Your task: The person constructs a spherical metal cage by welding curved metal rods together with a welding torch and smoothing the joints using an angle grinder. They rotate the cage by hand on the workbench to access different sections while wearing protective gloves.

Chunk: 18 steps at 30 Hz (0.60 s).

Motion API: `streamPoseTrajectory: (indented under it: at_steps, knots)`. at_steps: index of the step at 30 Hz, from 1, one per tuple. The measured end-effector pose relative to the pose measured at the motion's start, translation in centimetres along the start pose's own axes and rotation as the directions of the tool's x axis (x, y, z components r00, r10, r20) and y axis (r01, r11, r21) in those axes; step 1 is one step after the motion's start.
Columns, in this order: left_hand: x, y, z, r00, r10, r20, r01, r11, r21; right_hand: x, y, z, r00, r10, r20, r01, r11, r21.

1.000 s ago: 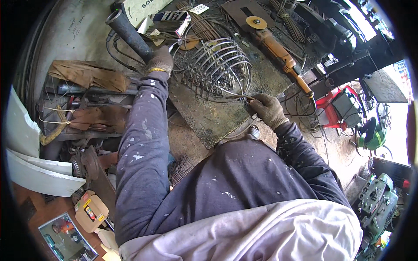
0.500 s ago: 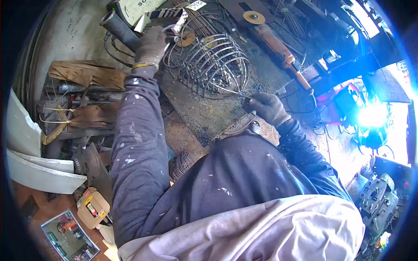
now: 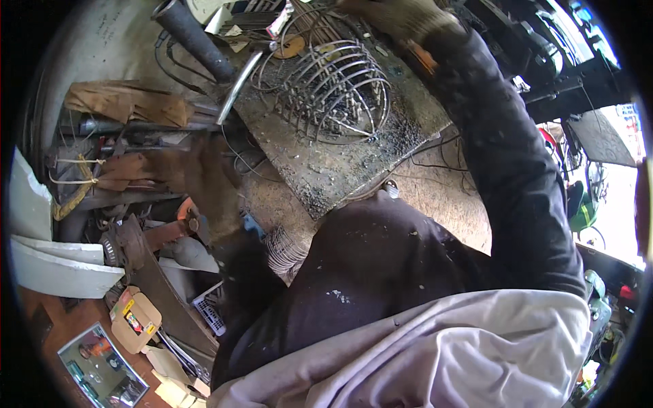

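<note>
A metalworking workshop; a grit-strewn worktable (image 3: 292,163), metal-bar frame (image 3: 338,80) and thin rods (image 3: 318,28) show it

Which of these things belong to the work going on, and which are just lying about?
Likely part of it:
wire cage, on the worktop
grinder, mostly hidden
gloved right hand, at the top edge
blurred left hand, left of the worktop

Probably just lying about:
brown cloth
open cardboard box
curved white panels
</note>
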State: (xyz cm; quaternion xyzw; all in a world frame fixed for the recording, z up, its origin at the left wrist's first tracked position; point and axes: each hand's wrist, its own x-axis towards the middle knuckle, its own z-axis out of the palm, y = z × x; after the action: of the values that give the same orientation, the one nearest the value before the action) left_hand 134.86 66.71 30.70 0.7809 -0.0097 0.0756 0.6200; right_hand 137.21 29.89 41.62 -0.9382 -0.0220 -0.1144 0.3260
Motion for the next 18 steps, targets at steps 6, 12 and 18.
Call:
streamPoseTrajectory:
  at_steps: [6,12,18]
  knots:
    - [-5.9,-6.6,-3.7,0.965,0.258,-0.046,-0.233,0.926,0.296,10.4,-0.7,6.9,0.894,-0.118,0.432,0.309,0.861,-0.404]
    - [-8.9,-7.3,-6.0,0.980,-0.067,-0.187,0.079,0.995,0.058,12.2,-1.7,12.9,0.797,-0.023,0.603,0.408,0.757,-0.510]
    - [-8.3,-2.3,-4.3,0.984,-0.173,-0.040,0.170,0.983,-0.067,10.5,-3.1,9.4,0.922,-0.103,0.374,0.248,0.897,-0.364]
